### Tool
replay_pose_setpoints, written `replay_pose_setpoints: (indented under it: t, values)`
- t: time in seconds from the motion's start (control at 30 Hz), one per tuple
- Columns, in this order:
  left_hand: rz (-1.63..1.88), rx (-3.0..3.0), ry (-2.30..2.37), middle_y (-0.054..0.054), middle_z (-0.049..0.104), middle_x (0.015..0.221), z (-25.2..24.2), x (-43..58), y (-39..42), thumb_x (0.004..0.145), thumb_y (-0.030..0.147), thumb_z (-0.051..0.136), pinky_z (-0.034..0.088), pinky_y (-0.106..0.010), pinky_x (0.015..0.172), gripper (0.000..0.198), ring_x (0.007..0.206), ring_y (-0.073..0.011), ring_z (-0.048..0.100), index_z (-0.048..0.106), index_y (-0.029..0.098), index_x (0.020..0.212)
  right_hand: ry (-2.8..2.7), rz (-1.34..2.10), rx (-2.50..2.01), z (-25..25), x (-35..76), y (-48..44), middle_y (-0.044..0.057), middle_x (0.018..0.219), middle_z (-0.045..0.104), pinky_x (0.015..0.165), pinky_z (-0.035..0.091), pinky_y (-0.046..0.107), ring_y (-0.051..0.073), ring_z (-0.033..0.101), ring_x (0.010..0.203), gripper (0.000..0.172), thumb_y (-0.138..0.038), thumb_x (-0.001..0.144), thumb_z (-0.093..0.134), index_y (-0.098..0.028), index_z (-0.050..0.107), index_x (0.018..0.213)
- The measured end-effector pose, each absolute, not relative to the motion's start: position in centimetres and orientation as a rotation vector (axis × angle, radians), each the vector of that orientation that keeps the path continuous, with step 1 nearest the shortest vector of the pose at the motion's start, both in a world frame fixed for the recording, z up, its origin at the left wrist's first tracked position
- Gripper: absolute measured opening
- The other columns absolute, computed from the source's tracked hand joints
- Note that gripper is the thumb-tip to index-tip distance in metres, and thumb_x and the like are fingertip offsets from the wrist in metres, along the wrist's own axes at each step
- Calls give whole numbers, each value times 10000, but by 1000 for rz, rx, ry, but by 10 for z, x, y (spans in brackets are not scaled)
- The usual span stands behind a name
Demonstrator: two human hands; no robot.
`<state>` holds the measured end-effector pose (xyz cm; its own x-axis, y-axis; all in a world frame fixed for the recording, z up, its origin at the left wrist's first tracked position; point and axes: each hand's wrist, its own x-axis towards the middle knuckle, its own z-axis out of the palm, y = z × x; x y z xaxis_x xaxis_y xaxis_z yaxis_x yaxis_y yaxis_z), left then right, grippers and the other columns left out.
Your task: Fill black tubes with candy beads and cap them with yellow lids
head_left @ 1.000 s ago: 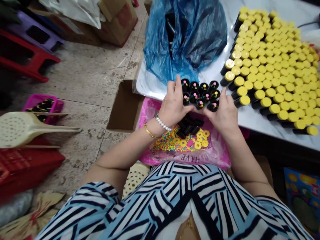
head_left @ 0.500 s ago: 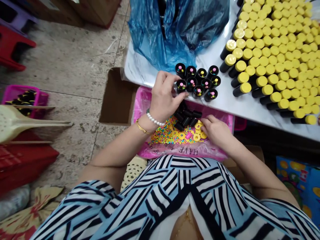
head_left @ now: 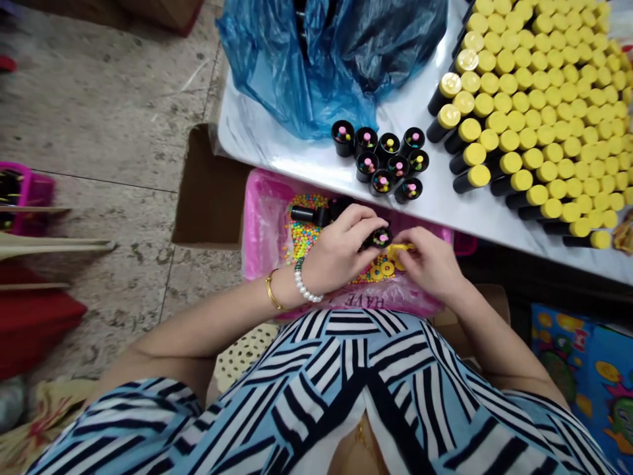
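My left hand (head_left: 341, 249) is shut on a small black tube (head_left: 380, 239) with a colourful candy-like top. My right hand (head_left: 429, 260) pinches a yellow ring-shaped charm (head_left: 399, 251) right beside that tube. Both hands are over a pink plastic bag (head_left: 264, 241) holding multicoloured beads (head_left: 304, 231), more yellow rings and a loose black tube (head_left: 309, 214). Several decorated black tubes (head_left: 388, 158) stand together on the white marble table (head_left: 277, 142), just beyond my hands. Farther right, many black tubes with yellow caps (head_left: 524, 132) lie in dense rows.
A crumpled blue plastic bag (head_left: 316, 66) lies on the table's far side. An open cardboard box (head_left: 210, 191) stands on the tiled floor left of the pink bag. A magenta basket (head_left: 24, 198) sits at the left, and a colourful printed carton (head_left: 586, 376) at the lower right.
My left hand has moved down from the table group to the pink bag and now holds a decorated tube. My right hand has lifted a yellow ring. The loose tubes in the bag have mostly gone from view.
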<state>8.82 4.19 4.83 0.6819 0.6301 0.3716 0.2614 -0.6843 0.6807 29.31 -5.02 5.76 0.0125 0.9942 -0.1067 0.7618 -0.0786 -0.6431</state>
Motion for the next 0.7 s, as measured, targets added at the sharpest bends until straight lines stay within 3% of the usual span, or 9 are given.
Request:
replay_pose_setpoints:
  t: [0.13,0.27,0.43,0.7]
  values:
    - [685,2233,592,-90,657,1129,59,118,28,939,226,708,597,-291,852,295,992,-181,681,676,173,1228,-1068,853,-1675,75,313,-71,27,967,775,758,620,322,176,739,824,213,-311,862,800,-230,762,1055]
    - [608,2315,608,-87,698,1038,70,171,27,933,280,734,574,-288,751,335,863,-187,693,696,166,1246,-580,511,-1546,85,348,-75,-5,805,751,544,530,212,92,646,599,221,-280,748,883,-198,779,925]
    - [594,2289,794,-91,776,973,63,214,40,886,307,792,537,-308,765,360,853,-215,721,727,186,1219,-455,781,-1517,85,373,-59,-5,692,719,353,343,136,69,566,491,297,-295,672,915,-172,766,897]
    - [463,2262,840,-85,799,931,61,217,39,946,333,714,474,-300,714,223,846,-228,744,748,205,1124,-548,1069,-1487,85,365,-40,-35,605,673,339,451,168,75,544,405,303,-331,724,921,-171,676,804]
